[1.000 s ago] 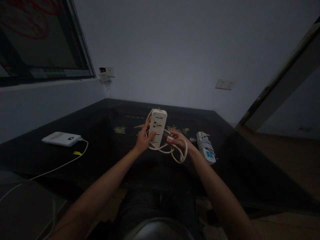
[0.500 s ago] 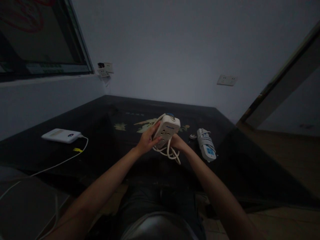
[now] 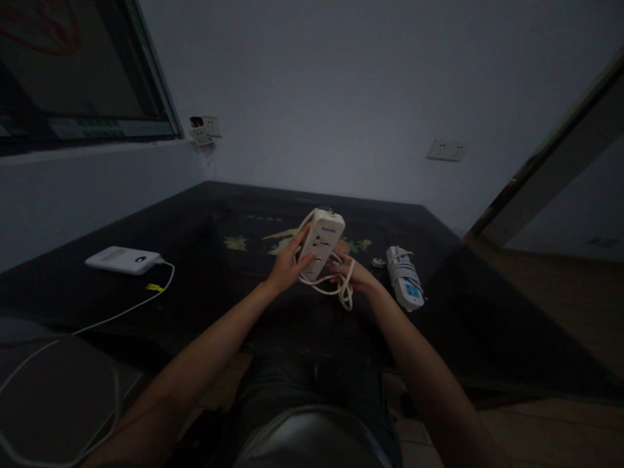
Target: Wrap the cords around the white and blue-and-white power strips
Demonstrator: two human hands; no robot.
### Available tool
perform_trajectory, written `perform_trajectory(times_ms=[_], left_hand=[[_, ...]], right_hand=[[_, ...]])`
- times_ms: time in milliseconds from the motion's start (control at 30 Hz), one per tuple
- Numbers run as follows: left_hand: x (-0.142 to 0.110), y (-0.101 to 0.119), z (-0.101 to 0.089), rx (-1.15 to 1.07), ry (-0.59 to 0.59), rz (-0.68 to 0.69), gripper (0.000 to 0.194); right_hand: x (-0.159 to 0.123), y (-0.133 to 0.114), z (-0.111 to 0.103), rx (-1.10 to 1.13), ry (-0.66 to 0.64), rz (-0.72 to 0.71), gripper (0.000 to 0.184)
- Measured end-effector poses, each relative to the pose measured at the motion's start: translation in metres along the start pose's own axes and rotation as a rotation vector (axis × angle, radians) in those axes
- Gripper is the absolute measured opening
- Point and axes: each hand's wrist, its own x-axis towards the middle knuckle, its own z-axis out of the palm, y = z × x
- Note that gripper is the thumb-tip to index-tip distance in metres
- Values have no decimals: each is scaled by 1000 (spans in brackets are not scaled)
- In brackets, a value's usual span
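Note:
My left hand (image 3: 287, 263) is closed around the side of a white power strip (image 3: 322, 244), which is tilted up above the dark table with its socket face toward me. A white cord (image 3: 345, 292) runs along the strip's left edge and hangs in loose loops below it. My right hand (image 3: 355, 272) is at the strip's lower right, with its fingers closed on the cord. Part of the cord lies across those fingers. To the right of this hand, a second power strip (image 3: 405, 279), white with blue sockets, lies on the table with its grey cord wound around it.
A white power bank (image 3: 124, 260) with a plugged-in cable (image 3: 121, 316) and yellow tag (image 3: 155, 287) lies on the left of the dark table (image 3: 487, 318). A small round metallic object (image 3: 377, 262) is near the second strip. Wall sockets (image 3: 446, 150) are behind.
My right hand has come out from behind the strip to its lower right, its fingers now showing among the cord loops. The strip has turned slightly, still in my left hand.

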Motion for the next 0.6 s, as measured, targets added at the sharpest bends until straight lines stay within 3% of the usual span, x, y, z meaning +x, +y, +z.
perform_trajectory(times_ms=[100, 233, 467, 600], left_hand=[[6, -4, -2, -93, 9, -115, 67], [10, -7, -2, -175, 4, -143, 67], [10, -17, -1, -252, 60, -168, 67], [10, -25, 0, -320, 51, -215, 67]], right_hand=[[-16, -13, -11, 185, -95, 71, 50], [-30, -27, -26, 329, -180, 123, 48], [-32, -32, -29, 352, -110, 149, 32], [-31, -31, -25, 351, -79, 109, 35]])
